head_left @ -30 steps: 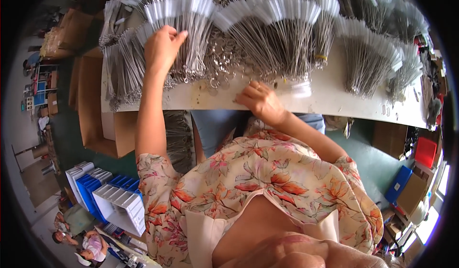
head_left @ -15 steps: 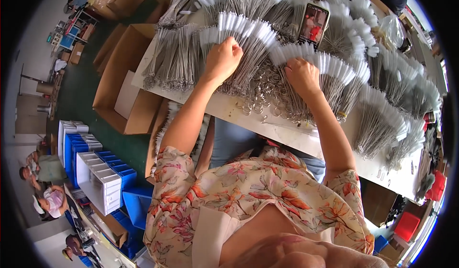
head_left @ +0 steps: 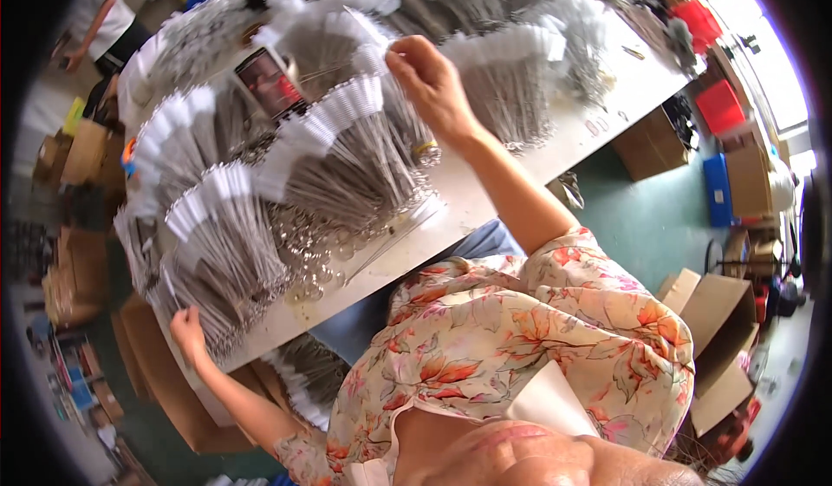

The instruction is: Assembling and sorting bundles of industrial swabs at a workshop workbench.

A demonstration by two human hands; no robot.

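Bundles of thin wire brushes (head_left: pixel 334 130) with white bristle heads and silver twisted-wire stems lie fanned across the table. My right hand (head_left: pixel 429 83) is raised over the bundles right of the phone, fingers curled in a pinch beside white bristle heads. A bristle head (head_left: pixel 366 26) reaches up to its fingertips; whether it is gripped is unclear. Low at the left table edge, my left hand (head_left: pixel 188 332) is closed next to the stems of another brush bundle (head_left: pixel 208 291); what it holds, if anything, is too small to make out. Loose metal rings (head_left: pixel 308 260) lie between bundles.
A phone (head_left: pixel 270 83) with a lit screen stands among the bundles. More brush bundles (head_left: pixel 507 78) fill the table's right part. Below the table (head_left: pixel 529 167) stand a cardboard box (head_left: pixel 186 399) at left and another box (head_left: pixel 654 143) at right. A person (head_left: pixel 108 22) is at far left.
The view has turned toward the right side of the table. My hands have moved far apart, the left to the left table edge and the right over the bundles right of the phone.
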